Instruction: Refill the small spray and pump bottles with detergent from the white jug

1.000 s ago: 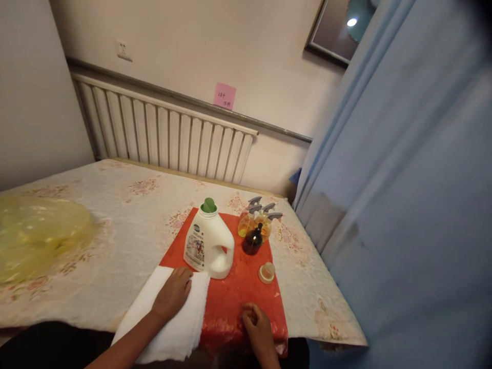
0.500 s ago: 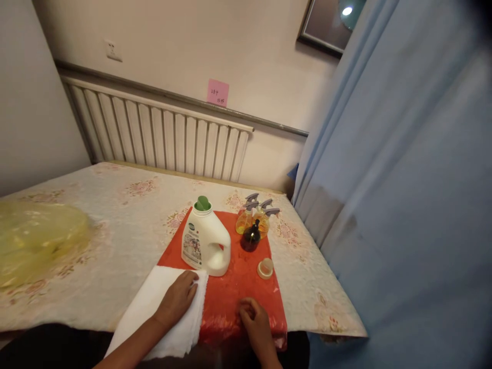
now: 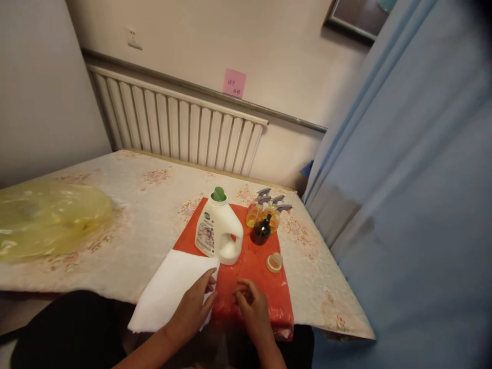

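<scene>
- Left hand (image 3: 195,306) — thumb and fingers parted, reaching far and right
- Right hand (image 3: 252,307) — fingers curled, pointing left
- Both forearms enter from the near side

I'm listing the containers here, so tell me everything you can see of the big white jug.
The white jug looks like glossy plastic, with sloping shoulders, a built-in handle and a printed label, too small to read. A green piece sits in its ridged neck. It stands upright on the red sheet, just beyond the white cloth; whether they touch is unclear. The left hand and right hand are off it.
</scene>
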Available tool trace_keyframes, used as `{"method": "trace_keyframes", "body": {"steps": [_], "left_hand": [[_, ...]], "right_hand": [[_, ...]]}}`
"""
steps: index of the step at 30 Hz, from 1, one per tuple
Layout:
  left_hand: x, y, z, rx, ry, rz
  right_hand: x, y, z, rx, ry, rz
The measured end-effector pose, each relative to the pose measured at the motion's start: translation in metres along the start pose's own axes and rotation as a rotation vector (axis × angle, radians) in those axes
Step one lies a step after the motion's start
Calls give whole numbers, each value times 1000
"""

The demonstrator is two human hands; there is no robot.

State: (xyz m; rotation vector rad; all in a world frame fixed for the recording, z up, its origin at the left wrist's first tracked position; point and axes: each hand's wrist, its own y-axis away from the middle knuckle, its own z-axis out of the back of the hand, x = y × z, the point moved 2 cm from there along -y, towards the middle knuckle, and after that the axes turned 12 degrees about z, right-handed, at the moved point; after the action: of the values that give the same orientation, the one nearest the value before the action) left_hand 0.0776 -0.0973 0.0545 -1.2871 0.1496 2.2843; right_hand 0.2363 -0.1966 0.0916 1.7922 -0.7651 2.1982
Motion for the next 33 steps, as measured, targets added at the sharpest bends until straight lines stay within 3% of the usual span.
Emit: {"method": "trace_keyframes", "body": {"steps": [8,13,17,22,33], "left_hand": [[-6,15,34,-96,-6,56],[-12,15,47,-156,-29,-5],[-21,11,49,-186,-89,-73],[-42,3,34,-140,-178,-162],[-99,-22,-28,163,-378,-225]], "right_hand": [[26,-3,-42,106,0,158],[33,-5,-39,86,62,211],[37,-4,-27,-23,197,296],[40,-2,-18,-182,439,392],[28,1,26,-358,599,287]]}}
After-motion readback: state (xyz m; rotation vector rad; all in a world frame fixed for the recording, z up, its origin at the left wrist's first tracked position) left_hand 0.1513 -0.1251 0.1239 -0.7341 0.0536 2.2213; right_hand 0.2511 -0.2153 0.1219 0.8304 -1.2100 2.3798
